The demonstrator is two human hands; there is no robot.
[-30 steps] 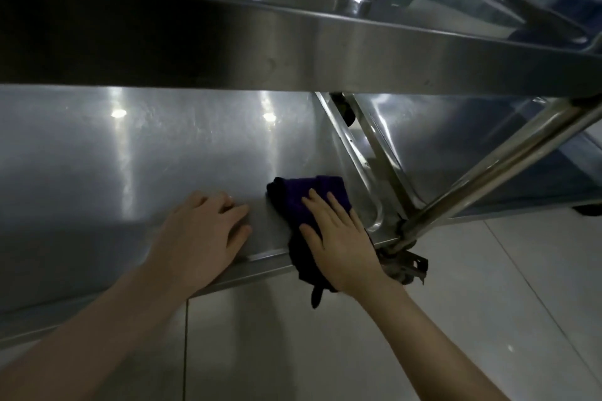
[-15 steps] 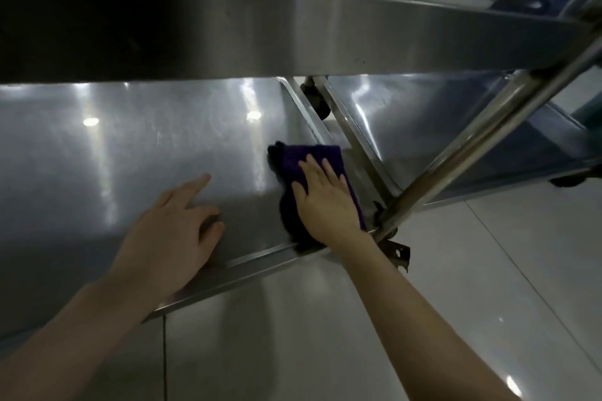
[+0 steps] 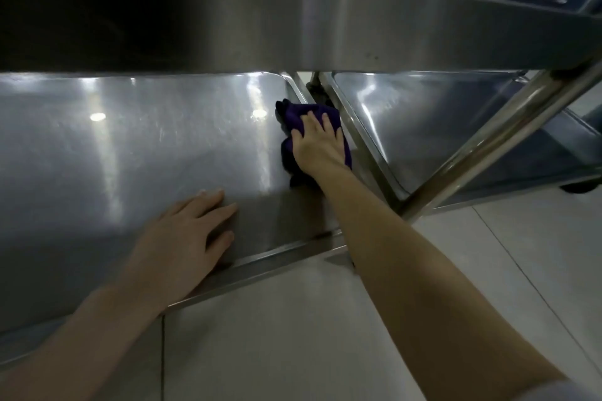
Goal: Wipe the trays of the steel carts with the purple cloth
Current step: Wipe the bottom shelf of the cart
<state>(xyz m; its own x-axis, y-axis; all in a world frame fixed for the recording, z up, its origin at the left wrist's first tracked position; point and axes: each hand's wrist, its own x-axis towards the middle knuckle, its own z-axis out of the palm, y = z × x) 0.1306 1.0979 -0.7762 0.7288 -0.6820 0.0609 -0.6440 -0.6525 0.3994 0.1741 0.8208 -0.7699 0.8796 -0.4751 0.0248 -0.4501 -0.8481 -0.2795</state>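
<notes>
Cloth (image 3: 294, 115), purple, bunched on lower tray (image 3: 130, 146) close by its right rim. Right hand (image 3: 317, 146) flat on it, fingers straight, slightly apart, pressing down. Left hand (image 3: 185, 238) flat on same tray near front rim, fingers loosely together. Neighbouring cart's tray (image 3: 439, 127) just beside.

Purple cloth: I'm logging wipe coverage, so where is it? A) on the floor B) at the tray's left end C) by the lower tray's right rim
C: the right hand presses the purple cloth flat on the lower tray, beside its right rim.
</notes>
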